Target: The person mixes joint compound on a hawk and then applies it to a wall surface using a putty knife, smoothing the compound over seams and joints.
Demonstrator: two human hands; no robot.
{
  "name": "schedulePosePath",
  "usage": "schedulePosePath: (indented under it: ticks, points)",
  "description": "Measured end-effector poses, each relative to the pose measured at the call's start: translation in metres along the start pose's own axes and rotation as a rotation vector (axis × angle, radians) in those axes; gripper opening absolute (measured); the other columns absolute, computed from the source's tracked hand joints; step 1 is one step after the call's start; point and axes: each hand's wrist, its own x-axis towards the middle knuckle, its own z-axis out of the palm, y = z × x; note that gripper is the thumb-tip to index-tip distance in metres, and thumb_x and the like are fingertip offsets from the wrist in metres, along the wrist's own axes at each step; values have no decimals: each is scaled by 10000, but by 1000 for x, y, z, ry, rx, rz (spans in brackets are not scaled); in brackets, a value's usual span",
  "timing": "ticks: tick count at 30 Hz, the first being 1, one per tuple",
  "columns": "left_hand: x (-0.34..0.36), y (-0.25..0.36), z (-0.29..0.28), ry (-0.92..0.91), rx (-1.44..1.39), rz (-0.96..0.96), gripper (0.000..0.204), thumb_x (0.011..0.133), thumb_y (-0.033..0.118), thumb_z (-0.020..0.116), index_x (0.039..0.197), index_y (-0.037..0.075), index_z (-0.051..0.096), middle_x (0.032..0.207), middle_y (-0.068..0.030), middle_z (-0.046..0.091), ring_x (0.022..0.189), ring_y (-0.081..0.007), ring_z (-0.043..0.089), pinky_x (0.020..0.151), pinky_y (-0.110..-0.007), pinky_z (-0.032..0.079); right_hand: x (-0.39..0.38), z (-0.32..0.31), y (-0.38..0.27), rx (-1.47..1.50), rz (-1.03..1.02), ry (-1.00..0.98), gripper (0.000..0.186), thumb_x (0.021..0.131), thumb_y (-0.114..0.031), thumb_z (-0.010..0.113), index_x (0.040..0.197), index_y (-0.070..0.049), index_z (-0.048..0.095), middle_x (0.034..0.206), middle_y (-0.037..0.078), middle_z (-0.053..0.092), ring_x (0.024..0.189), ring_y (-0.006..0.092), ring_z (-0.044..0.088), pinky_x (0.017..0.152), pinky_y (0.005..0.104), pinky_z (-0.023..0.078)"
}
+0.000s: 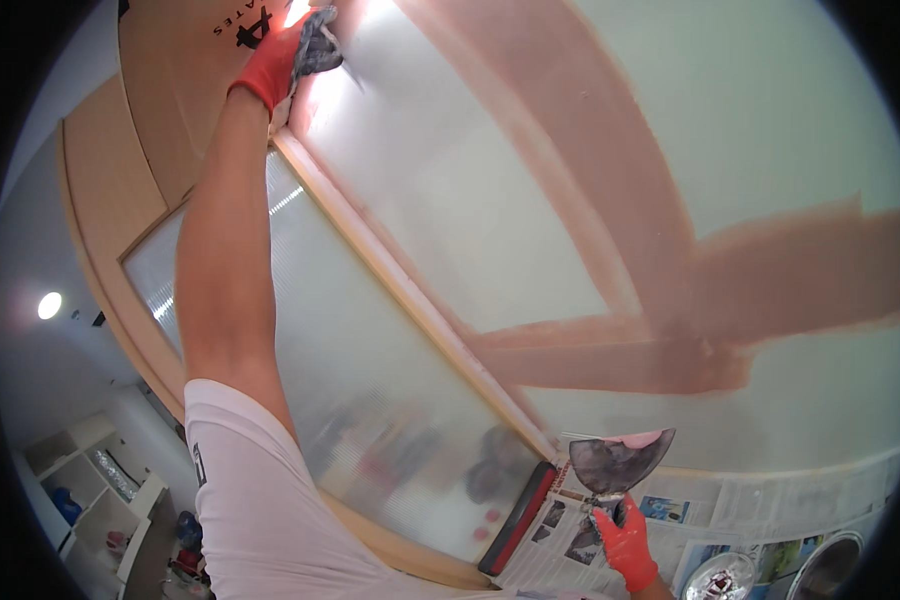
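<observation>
My left arm, in a white sleeve, reaches up along the wall. My left hand, in an orange-red glove, is closed around a grey-smeared putty knife. Its thin blade shows nearly edge-on by the corner of the wooden frame, close to a bright glare. At the lower right my right hand, gloved in orange, grips the handle of a wide putty knife. Pink filler lies along that blade's top edge. The pale wall carries broad bands of pinkish-brown filler, with a strip beside the frame.
A wooden frame holds a ribbed translucent panel. Newspaper lies along the wall's lower edge, with a shiny metal bowl and a round metal vessel. A red-and-black bar stands beside the panel. Shelves are at left.
</observation>
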Motion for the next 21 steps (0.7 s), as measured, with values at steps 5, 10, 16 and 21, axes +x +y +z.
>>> schedulePosePath:
  ticks: [5, 10, 16, 21]
  points:
    - [5, 32, -2, 155, 31, -89, 341, 1005, 321, 524, 1175, 52, 648, 952, -51, 669, 812, -139, 667, 738, -263, 546, 2, 1, 7, 4, -52, -40, 300, 929, -92, 663, 1202, -25, 560, 879, -2, 638, 682, 61, 553, 603, 241, 447]
    - [-80, 7, 9, 341, 161, -103, 354, 967, 303, 523, 982, -17, 674, 840, -72, 674, 718, -157, 625, 694, -320, 502, 7, -7, 2, 24, -37, 21, 308, 931, -82, 655, 1218, -24, 558, 917, 7, 642, 709, 58, 557, 619, 232, 451]
    - [-107, -120, -54, 506, 266, -330, 398, 972, 300, 506, 974, -71, 650, 863, -116, 675, 757, -177, 614, 709, -341, 494, 6, 0, 15, 35, -52, 15, 304, 934, -78, 652, 1215, -21, 552, 935, 18, 648, 725, 74, 590, 645, 244, 479]
    - [-91, -163, -69, 559, 166, -395, 417, 982, 325, 494, 947, -64, 640, 839, -110, 656, 723, -177, 583, 676, -352, 475, 6, -3, 16, 89, -16, -6, 274, 939, -73, 642, 1192, -21, 551, 953, 35, 662, 742, 99, 633, 664, 257, 501]
